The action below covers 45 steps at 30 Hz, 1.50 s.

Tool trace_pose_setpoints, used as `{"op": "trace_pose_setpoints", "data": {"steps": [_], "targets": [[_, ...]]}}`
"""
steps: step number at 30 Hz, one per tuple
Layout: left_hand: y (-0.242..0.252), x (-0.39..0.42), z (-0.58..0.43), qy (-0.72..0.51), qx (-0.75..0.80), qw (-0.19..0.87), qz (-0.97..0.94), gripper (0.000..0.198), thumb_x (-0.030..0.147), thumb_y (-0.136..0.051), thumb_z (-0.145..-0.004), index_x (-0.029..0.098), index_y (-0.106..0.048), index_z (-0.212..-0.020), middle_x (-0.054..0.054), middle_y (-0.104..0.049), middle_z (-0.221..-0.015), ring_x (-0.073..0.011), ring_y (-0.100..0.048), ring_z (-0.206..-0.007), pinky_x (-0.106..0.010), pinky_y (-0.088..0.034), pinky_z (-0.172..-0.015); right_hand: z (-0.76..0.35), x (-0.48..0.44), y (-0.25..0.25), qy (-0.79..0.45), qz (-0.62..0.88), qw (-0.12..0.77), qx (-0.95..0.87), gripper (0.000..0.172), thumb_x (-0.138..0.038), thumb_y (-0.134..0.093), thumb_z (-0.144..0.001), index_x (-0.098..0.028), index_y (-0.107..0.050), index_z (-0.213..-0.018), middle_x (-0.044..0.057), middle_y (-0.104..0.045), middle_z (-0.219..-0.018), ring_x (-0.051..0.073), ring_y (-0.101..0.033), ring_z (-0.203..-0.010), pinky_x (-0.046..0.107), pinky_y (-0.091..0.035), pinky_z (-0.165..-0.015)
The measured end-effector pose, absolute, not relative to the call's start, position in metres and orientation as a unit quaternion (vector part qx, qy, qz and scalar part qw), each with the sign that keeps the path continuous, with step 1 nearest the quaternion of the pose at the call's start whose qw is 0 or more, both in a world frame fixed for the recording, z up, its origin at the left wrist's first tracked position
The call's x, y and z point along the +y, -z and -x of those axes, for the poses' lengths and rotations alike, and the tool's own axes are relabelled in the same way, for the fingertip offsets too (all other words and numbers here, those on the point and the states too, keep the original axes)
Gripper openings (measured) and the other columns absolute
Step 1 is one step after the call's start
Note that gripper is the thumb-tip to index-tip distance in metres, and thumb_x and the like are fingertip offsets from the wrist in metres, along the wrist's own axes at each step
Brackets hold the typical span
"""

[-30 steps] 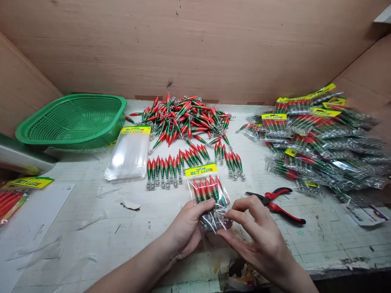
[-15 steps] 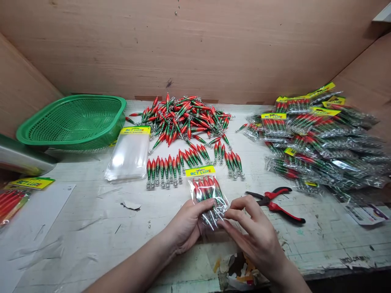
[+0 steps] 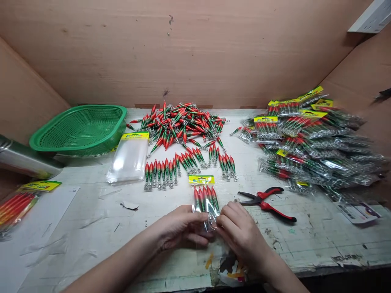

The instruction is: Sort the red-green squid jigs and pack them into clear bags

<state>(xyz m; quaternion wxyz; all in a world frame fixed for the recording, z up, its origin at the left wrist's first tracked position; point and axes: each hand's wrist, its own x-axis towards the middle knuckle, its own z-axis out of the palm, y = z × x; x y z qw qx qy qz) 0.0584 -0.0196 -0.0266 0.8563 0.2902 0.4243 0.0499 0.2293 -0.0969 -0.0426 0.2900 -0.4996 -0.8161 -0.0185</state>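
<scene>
A clear bag of fishing lures (image 3: 206, 198) with a yellow header card is held low over the table's front part. Several red-and-green lures lie side by side inside, hooks toward me. My left hand (image 3: 186, 228) is closed on the bag's lower left, thumb on top and fingers beneath. At the lower right edge, my right hand (image 3: 241, 232) pinches the bag's plastic with its fingers curled. Just beyond the bag, a row of loose lures (image 3: 165, 171) is laid out. Right of my right hand lie pliers with red-and-black handles (image 3: 265, 200).
A heap of loose lures (image 3: 183, 124) lies near the back wall. Empty header bags (image 3: 128, 158) are stacked beside a green basket (image 3: 79, 130). Filled lure bags (image 3: 314, 142) are piled at the right. A bag of orange lures (image 3: 20, 207) lies far left.
The bag has come slightly nearer to me and now points straighter away. My right hand has closed in on its lower edge. The whole view has shifted a little.
</scene>
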Motion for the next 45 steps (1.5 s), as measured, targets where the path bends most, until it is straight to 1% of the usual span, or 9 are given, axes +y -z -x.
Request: {"op": "trace_pose_setpoints", "data": {"steps": [5,9,15,25,33,36,40,42,45], "targets": [[0.038,-0.05,-0.039,-0.122,0.472,0.789,-0.373,0.053,0.034,-0.079,-0.065,0.016,-0.049,-0.104,-0.002,-0.067,-0.067,-0.0173,-0.067,-0.061,-0.027,-0.051,-0.059,-0.232,-0.098,0.043,0.061,0.486,0.262,-0.832,0.031,-0.011,-0.043,-0.093,-0.018,-0.052,-0.064,0.002,-0.049,-0.064,0.017,-0.039,-0.065,0.03,-0.03,-0.062],[0.049,-0.071,-0.028,-0.192,0.51,0.73,-0.412,0.063,0.045,-0.072,-0.072,0.019,-0.038,-0.119,0.0,-0.064,-0.067,-0.0193,-0.067,-0.058,-0.027,-0.049,-0.052,-0.241,-0.11,0.038,-0.036,0.505,0.272,-0.818,0.018,-0.019,-0.052,-0.091,-0.017,-0.053,-0.073,0.003,-0.053,-0.071,0.017,-0.045,-0.068,0.028,-0.035,-0.062],[0.052,-0.075,-0.035,-0.221,0.522,0.687,-0.456,0.062,0.034,-0.073,-0.07,0.016,-0.038,-0.119,0.003,-0.063,-0.06,-0.0156,-0.063,-0.052,-0.024,-0.046,-0.051,-0.222,-0.126,0.043,-0.219,0.511,0.283,-0.782,0.011,-0.012,-0.051,-0.089,-0.018,-0.059,-0.084,0.001,-0.058,-0.076,0.013,-0.056,-0.066,0.022,-0.041,-0.057],[0.06,-0.072,-0.041,-0.234,0.522,0.71,-0.411,0.063,0.024,-0.073,-0.063,0.017,-0.04,-0.116,0.007,-0.059,-0.054,-0.0127,-0.057,-0.043,-0.022,-0.044,-0.045,-0.2,-0.121,0.059,-0.294,0.528,0.232,-0.762,0.011,-0.007,-0.056,-0.081,-0.017,-0.055,-0.077,0.002,-0.059,-0.077,0.014,-0.056,-0.066,0.024,-0.043,-0.057],[0.054,-0.077,-0.045,-0.252,0.541,0.683,-0.42,0.05,0.024,-0.067,-0.068,0.019,-0.039,-0.11,0.01,-0.053,-0.058,-0.0131,-0.063,-0.05,-0.022,-0.048,-0.05,-0.262,-0.156,0.041,-0.458,0.597,0.349,-0.558,0.026,-0.038,-0.046,-0.094,-0.02,-0.048,-0.075,-0.001,-0.048,-0.069,0.012,-0.047,-0.06,0.022,-0.039,-0.054],[0.053,-0.08,-0.044,-0.244,0.539,0.672,-0.445,0.046,0.024,-0.063,-0.072,0.019,-0.04,-0.112,0.009,-0.052,-0.061,-0.0138,-0.064,-0.053,-0.023,-0.05,-0.052,-0.315,-0.177,0.051,-0.363,0.717,0.384,-0.455,0.03,-0.05,-0.05,-0.089,-0.022,-0.049,-0.081,-0.005,-0.04,-0.058,0.011,-0.038,-0.047,0.023,-0.034,-0.042],[0.054,-0.082,-0.031,-0.22,0.521,0.595,-0.572,0.036,0.028,-0.046,-0.087,0.018,-0.04,-0.121,0.004,-0.054,-0.07,-0.0128,-0.064,-0.054,-0.023,-0.051,-0.05,-0.365,-0.19,0.05,0.049,0.824,0.248,-0.506,0.034,-0.048,-0.041,-0.089,-0.02,-0.059,-0.086,0.008,-0.06,-0.077,0.022,-0.056,-0.064,0.033,-0.044,-0.055],[0.055,-0.079,-0.02,-0.228,0.483,0.463,-0.707,0.037,0.023,-0.041,-0.09,0.018,-0.041,-0.127,-0.002,-0.058,-0.082,-0.0114,-0.063,-0.056,-0.023,-0.052,-0.05,-0.363,-0.188,0.043,0.161,0.773,0.183,-0.586,0.034,-0.037,-0.036,-0.093,-0.016,-0.062,-0.098,0.014,-0.061,-0.088,0.028,-0.059,-0.078,0.04,-0.047,-0.067],[0.054,-0.07,-0.009,-0.273,0.312,0.189,-0.89,0.038,0.009,-0.043,-0.088,0.018,-0.051,-0.124,-0.01,-0.064,-0.098,-0.0172,-0.066,-0.079,-0.028,-0.057,-0.065,-0.328,-0.174,0.034,0.164,0.63,0.195,-0.733,0.025,-0.022,-0.047,-0.092,-0.015,-0.06,-0.111,0.014,-0.063,-0.092,0.026,-0.058,-0.086,0.04,-0.048,-0.076]]}}
